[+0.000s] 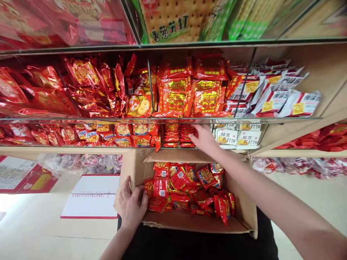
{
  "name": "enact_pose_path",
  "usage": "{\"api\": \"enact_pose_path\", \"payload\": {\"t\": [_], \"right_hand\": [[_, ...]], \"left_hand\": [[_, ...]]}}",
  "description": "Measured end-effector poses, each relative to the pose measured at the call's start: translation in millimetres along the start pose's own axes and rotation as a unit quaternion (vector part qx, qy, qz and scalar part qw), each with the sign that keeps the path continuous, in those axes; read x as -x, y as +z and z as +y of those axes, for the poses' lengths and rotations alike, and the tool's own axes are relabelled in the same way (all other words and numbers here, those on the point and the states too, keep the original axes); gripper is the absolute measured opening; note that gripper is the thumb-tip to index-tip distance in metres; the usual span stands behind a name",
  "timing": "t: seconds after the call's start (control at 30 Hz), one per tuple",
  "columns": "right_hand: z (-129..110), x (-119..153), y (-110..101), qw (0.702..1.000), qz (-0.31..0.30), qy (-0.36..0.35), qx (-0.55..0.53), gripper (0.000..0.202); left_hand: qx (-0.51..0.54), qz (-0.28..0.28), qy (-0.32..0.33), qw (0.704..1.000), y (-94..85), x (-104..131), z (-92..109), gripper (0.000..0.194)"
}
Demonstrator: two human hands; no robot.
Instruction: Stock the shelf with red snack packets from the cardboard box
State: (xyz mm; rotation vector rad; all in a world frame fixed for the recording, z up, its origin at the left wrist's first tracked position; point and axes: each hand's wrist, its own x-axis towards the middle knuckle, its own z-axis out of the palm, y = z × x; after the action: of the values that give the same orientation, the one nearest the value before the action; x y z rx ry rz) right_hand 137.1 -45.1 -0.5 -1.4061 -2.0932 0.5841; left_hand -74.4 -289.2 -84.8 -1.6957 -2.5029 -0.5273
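Observation:
A cardboard box [195, 224] with raised flaps sits before me, holding many loose red biscuit packets [180, 178]. My left hand [132, 202] grips the box's left side, fingers hooked over its edge. Above the box, my right hand [204, 139] reaches into a low shelf compartment. Its thumb and fingers close about the end of a stack of small red biscuit packets [187, 135]; part of the fingers is hidden among them. Right of that hand, white soda biscuit packets [235, 137] stand in the neighbouring compartment.
Glass dividers [150, 86] separate red packets on the middle shelf [173, 120]. White-and-red packets [273, 99] lie at its right end. A white board with red edges [90, 196] lies left of the box. Clear plastic bags [89, 163] sit under the bottom shelf.

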Motion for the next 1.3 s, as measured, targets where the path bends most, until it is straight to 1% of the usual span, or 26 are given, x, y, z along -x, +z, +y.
{"api": "enact_pose_path", "payload": {"t": [0.03, 0.07, 0.1, 0.13, 0.17, 0.2, 0.23, 0.3, 0.37, 0.43, 0.5, 0.57, 0.6, 0.67, 0.7, 0.77, 0.8, 0.83, 0.9, 0.93, 0.97, 1.0, 1.07, 1.13, 1.2, 1.3], "right_hand": [[-1.6, 30.4, -5.9, 0.997, -0.001, -0.074, -0.002, 0.028], [-1.1, 62.0, -9.9, 0.992, -0.016, -0.128, -0.007, 0.024], [1.6, 92.6, -11.7, 0.984, -0.056, -0.171, -0.009, 0.022], [6.7, 119.9, -11.1, 0.971, -0.126, -0.205, 0.003, 0.021], [13.7, 142.3, -8.0, 0.97, -0.149, -0.192, 0.03, 0.022], [22.0, 158.6, -2.9, 0.977, -0.145, -0.142, 0.07, 0.023], [31.0, 168.9, 3.5, 0.981, -0.136, -0.073, 0.117, 0.024], [48.5, 174.1, 17.8, 0.971, -0.131, 0.075, 0.188, 0.033], [61.8, 167.3, 30.0, 0.95, -0.146, 0.174, 0.213, 0.041], [70.0, 158.2, 37.4, 0.941, -0.153, 0.219, 0.208, 0.043], [73.9, 152.7, 38.7, 0.939, -0.154, 0.244, 0.185, 0.045], [74.1, 153.0, 33.6, 0.942, -0.166, 0.247, 0.153, 0.041], [72.5, 155.1, 28.9, 0.947, -0.166, 0.236, 0.14, 0.037], [64.9, 162.3, 15.9, 0.968, -0.141, 0.182, 0.101, 0.028], [58.6, 166.6, 8.4, 0.978, -0.122, 0.158, 0.067, 0.026], [41.4, 174.2, -6.1, 0.985, -0.109, 0.133, -0.027, 0.023], [31.3, 177.0, -11.9, 0.981, -0.118, 0.13, -0.082, 0.022], [21.2, 178.9, -16.0, 0.973, -0.134, 0.131, -0.136, 0.023], [3.3, 180.6, -17.8, 0.946, -0.167, 0.132, -0.244, 0.028], [-3.5, 180.7, -15.5, 0.931, -0.168, 0.132, -0.296, 0.029], [-8.6, 180.8, -11.4, 0.918, -0.153, 0.136, -0.34, 0.028], [-12.0, 181.0, -6.1, 0.91, -0.125, 0.144, -0.369, 0.027], [-14.4, 182.7, 6.6, 0.911, -0.049, 0.163, -0.375, 0.026], [-12.7, 186.7, 19.0, 0.927, 0.005, 0.182, -0.327, 0.03], [-8.7, 192.8, 29.4, 0.94, 0.012, 0.203, -0.276, 0.032], [-1.5, 203.2, 41.4, 0.95, -0.002, 0.209, -0.234, 0.034]], "left_hand": [[0.0, 0.0, -0.001, 1.0, -0.1, 0.0, 0.1, 0.018], [0.0, 0.001, 0.0, 1.0, -0.2, 0.0, 0.2, 0.017], [0.0, 0.001, 0.001, 1.0, -0.2, 0.0, 0.2, 0.017], [0.001, 0.002, 0.002, 1.0, -0.2, 0.0, 0.1, 0.016], [0.002, 0.003, 0.003, 1.0, -0.1, 0.0, 0.0, 0.016], [0.002, 0.004, 0.004, 1.0, 0.1, 0.1, -0.2, 0.016], [0.001, 0.004, 0.004, 1.0, 0.3, 0.3, -0.3, 0.017], [0.001, 0.005, 0.006, 1.0, 1.0, 0.7, -0.6, 0.017], [0.004, 0.011, 0.009, 1.0, 1.6, 0.8, -1.0, 0.017], [0.006, 0.018, 0.013, 1.0, 1.6, 0.7, -1.7, 0.015], [0.005, 0.014, 0.014, 1.0, -0.4, 0.9, -1.9, 0.015], [0.002, 0.004, 0.009, 1.0, -5.1, 2.3, 0.9, 0.018], [0.001, 0.005, 0.006, 1.0, -8.4, 3.7, 4.6, 0.021], [0.022, 0.018, 0.015, 0.999, -16.5, 6.8, 18.4, 0.031], [0.052, 0.022, 0.03, 0.998, -20.6, 8.2, 28.6, 0.037], [0.164, -0.007, 0.077, 0.983, -27.5, 8.9, 54.0, 0.047], [0.238, -0.055, 0.094, 0.965, -29.8, 8.1, 67.8, 0.053], [0.306, -0.107, 0.093, 0.941, -31.4, 6.6, 81.4, 0.054], [0.416, -0.215, 0.08, 0.88, -32.0, 2.4, 105.0, 0.041], [0.456, -0.242, 0.061, 0.854, -31.4, 0.5, 114.2, 0.035], [0.487, -0.249, 0.038, 0.836, -30.3, -0.9, 121.3, 0.031], [0.508, -0.239, 0.014, 0.828, -28.7, -1.5, 126.3, 0.029], [0.515, -0.2, -0.027, 0.833, -24.5, 0.1, 131.1, 0.027], [0.484, -0.179, -0.05, 0.855, -18.9, 5.7, 130.0, 0.026], [0.444, -0.175, -0.065, 0.876, -12.5, 14.4, 125.0, 0.028], [0.422, -0.185, -0.078, 0.884, -3.6, 28.6, 114.9, 0.029]]}}
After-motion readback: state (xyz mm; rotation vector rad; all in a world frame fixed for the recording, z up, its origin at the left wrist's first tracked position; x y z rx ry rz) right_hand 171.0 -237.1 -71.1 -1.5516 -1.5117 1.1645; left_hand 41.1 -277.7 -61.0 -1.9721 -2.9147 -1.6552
